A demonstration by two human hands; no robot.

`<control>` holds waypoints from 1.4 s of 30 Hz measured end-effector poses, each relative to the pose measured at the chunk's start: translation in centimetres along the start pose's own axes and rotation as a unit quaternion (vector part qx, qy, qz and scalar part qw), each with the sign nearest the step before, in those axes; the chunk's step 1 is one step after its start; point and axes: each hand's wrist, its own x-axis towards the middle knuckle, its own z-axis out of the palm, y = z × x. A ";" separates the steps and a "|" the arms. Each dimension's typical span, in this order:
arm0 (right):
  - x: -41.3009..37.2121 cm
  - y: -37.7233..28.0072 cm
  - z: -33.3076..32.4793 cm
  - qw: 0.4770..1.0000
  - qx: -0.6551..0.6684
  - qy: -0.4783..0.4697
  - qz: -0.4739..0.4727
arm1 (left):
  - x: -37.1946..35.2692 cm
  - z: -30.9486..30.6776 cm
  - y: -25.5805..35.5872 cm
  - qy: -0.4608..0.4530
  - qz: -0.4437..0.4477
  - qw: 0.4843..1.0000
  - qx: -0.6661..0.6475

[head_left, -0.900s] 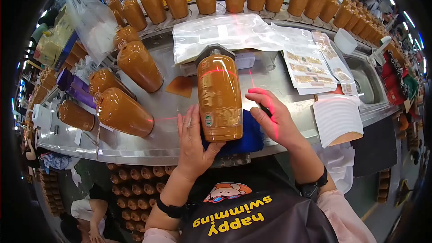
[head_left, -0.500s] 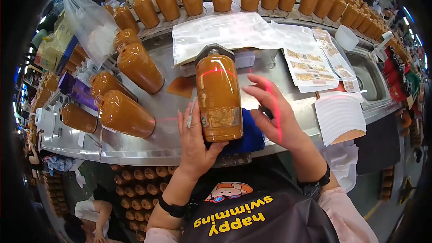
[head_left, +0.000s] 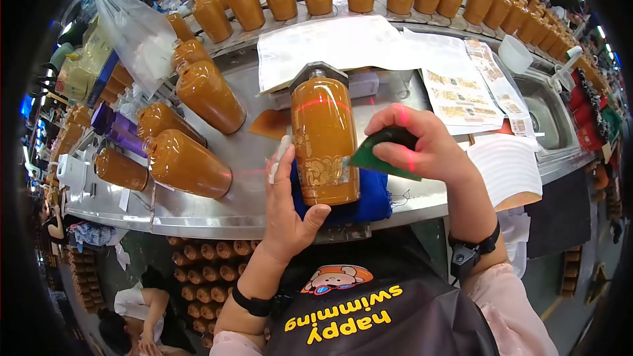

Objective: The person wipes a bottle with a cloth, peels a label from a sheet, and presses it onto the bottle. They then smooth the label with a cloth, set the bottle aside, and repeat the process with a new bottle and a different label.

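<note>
Steadying brown bottle point(head_left: 324, 135) over blue cloth point(head_left: 377, 199) with open left hand point(head_left: 285, 212); clamping green scraper point(head_left: 374, 157) in right hand point(head_left: 432, 145), apart from left, touching its edge to brown bottle, lower right

A purple bottle point(head_left: 120, 130) near the clear plastic bag point(head_left: 136, 36), left of the sink point(head_left: 544, 113)

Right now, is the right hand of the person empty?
No, the right hand holds a green scraper, its tip at the lower right side of the brown bottle.
</note>
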 end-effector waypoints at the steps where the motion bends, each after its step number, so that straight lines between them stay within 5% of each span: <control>1: 0.0 0.0 -0.3 1.000 -0.006 -0.010 -0.021 | 0.0 -0.1 0.1 0.007 0.002 1.000 0.006; 4: 0.0 -1.4 -0.5 0.997 0.013 0.015 0.073 | 0.4 -0.2 0.7 0.013 0.013 1.000 0.008; 7: 0.5 -0.4 0.8 0.976 -0.164 0.038 -0.142 | 1.2 -0.4 1.1 0.011 0.084 0.994 0.063; 21: 0.4 -1.5 3.5 0.954 -0.242 0.042 -0.175 | 1.2 0.1 1.0 0.018 0.102 0.993 0.060; 33: -0.2 -0.5 3.1 0.959 -0.230 0.041 -0.158 | 1.1 0.2 0.8 0.022 0.103 0.993 0.053; 35: -1.0 -0.6 2.6 0.974 -0.199 0.059 -0.091 | 1.0 0.2 1.0 0.036 0.093 0.994 0.044; 42: -1.2 0.5 4.8 0.990 -0.115 0.087 -0.002 | 1.8 0.1 0.7 0.060 -0.055 0.979 -0.186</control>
